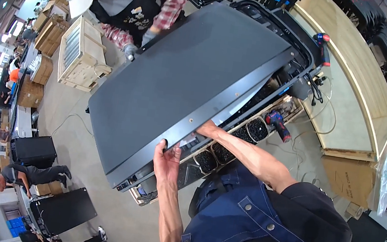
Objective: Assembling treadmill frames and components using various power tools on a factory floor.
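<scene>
A large dark grey panel (185, 70) lies tilted across a black frame (305, 62), its near metal edge raised with a gap beneath. My left hand (166, 164) is at that near edge, palm up, its fingers closed around a small black round part (164, 143) against the edge. Further right, my right hand (208, 129) reaches into the gap under the panel, and its fingers are hidden there. Across the panel, a co-worker's gloved hand (129, 51) touches the far edge.
Bins of small black parts (257, 128) line the bench below the panel, with a cordless driver (279, 124) beside them. Another red and blue driver (324, 48) is at the frame's far right corner. A wooden crate (80, 55) stands left; a wood-edged table (354, 104) stands right.
</scene>
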`<action>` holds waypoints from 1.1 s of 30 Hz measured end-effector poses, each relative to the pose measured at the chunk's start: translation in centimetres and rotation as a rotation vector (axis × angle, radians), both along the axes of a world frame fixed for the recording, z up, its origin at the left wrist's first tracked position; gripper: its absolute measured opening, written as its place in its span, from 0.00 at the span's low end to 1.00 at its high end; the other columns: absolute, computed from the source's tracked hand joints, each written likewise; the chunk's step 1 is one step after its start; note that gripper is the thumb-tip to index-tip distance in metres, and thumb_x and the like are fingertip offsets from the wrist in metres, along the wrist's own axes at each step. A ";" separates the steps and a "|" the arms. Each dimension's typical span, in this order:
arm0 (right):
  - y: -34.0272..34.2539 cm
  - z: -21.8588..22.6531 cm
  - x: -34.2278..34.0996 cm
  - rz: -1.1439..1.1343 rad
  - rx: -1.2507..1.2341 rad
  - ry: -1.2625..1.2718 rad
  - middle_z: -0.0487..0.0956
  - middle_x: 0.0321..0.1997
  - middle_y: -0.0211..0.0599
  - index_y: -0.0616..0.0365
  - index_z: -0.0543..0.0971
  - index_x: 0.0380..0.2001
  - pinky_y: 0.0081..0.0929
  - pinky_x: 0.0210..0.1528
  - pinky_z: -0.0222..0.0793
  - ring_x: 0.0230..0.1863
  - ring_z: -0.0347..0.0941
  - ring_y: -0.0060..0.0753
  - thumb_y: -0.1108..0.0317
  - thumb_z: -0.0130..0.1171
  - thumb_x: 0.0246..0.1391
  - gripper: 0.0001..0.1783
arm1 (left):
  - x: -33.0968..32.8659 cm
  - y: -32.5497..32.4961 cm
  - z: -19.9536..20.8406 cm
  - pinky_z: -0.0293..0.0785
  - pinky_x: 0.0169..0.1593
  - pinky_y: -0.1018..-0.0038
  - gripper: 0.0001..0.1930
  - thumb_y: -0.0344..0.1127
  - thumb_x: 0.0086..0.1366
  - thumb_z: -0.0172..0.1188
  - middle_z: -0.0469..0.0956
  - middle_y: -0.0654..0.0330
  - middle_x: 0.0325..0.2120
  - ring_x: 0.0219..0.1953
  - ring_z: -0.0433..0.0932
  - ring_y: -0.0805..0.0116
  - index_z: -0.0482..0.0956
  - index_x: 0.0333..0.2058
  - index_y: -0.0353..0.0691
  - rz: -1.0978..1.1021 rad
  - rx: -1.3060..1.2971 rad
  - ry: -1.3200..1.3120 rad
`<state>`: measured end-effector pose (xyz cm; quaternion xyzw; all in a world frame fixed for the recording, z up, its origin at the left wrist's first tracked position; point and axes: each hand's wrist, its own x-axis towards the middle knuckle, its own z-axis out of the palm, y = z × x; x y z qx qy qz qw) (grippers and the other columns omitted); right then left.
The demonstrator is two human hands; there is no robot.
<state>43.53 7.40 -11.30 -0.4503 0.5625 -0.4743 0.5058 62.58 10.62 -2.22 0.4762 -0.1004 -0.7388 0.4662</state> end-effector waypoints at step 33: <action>8.1 7.2 -35.2 -0.590 0.273 0.061 0.77 0.27 0.24 0.64 0.81 0.48 0.15 0.20 0.62 0.19 0.68 0.16 0.52 0.66 0.60 0.24 | 2.2 4.4 -5.1 0.86 0.37 0.69 0.25 0.51 0.74 0.56 0.81 0.46 0.42 0.41 0.86 0.53 0.73 0.49 0.29 0.224 -0.098 -0.203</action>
